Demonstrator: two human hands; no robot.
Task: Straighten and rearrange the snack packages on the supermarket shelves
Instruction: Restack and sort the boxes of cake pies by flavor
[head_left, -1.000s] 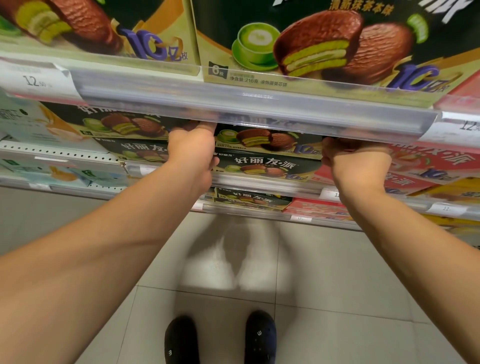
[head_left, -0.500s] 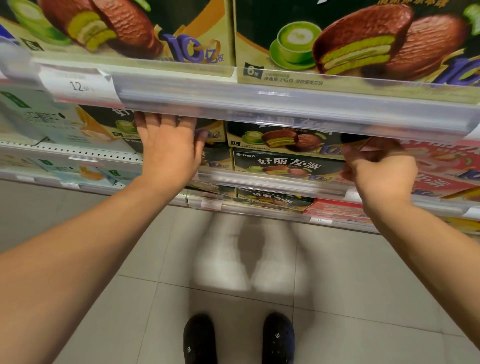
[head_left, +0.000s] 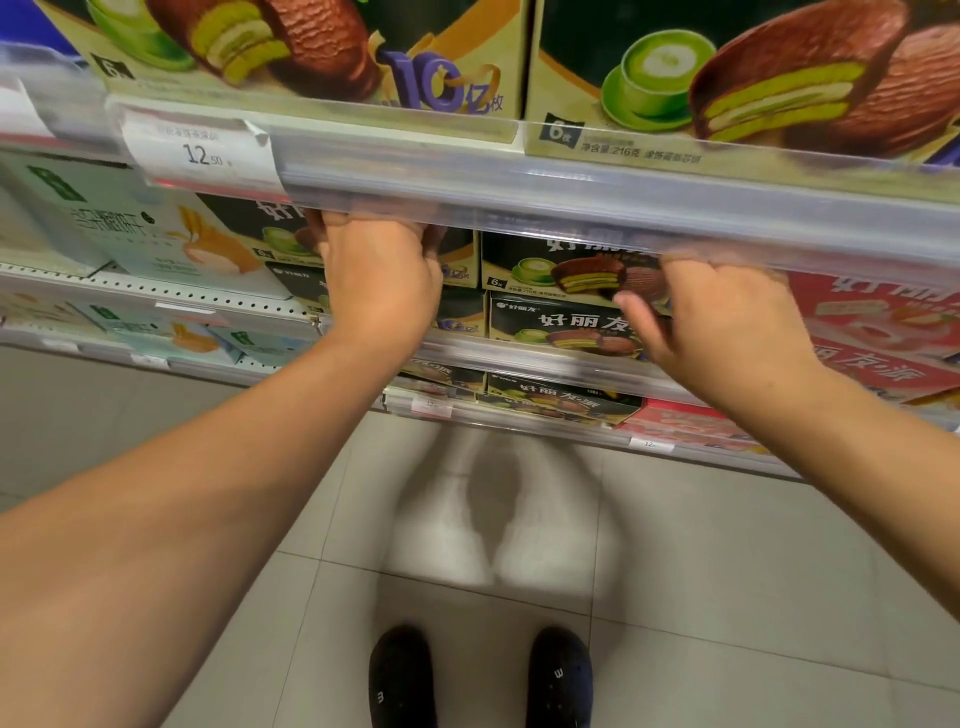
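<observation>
- Far to the left of the left hand (head_left: 382, 278), pale biscuit boxes (head_left: 150, 234) stand on the same shelf level, untouched.
- The left hand reaches under the clear shelf rail (head_left: 519, 182); its fingers curl over the top of a dark matcha pie box (head_left: 460, 260), though the rail hides the fingertips, so how firm the hold is cannot be judged.
- Between the hands stands the neighbouring matcha pie box (head_left: 566, 265), face forward.
- The right hand (head_left: 727, 322) is at that box's right edge, thumb out in front and fingers bent up beneath the rail; whether they clasp anything I cannot tell.
- Right of it sit red pie boxes (head_left: 872, 332).
- Step, as I read it: squaring this row of matcha boxes. Next probably calls for drawing them forward, flush and upright.
</observation>
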